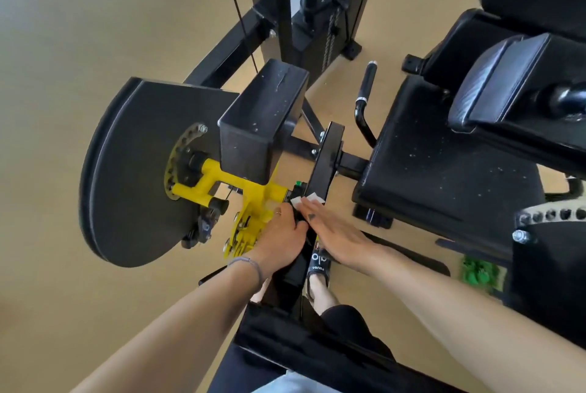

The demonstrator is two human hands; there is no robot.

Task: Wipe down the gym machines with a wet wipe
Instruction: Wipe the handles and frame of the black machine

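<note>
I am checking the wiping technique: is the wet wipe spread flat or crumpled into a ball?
Flat. The wet wipe lies pressed under the right hand's straight fingers on the black bar.

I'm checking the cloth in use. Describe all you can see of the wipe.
The wipe is small, white and thin, like damp paper or cloth. Only two crumpled corners show past the fingertips; the rest is hidden under the right hand, whose straight fingers press it flat on the black arm of the machine. The left hand holds that arm just beside it, near the yellow bracket. Its wetness cannot be judged.
</note>
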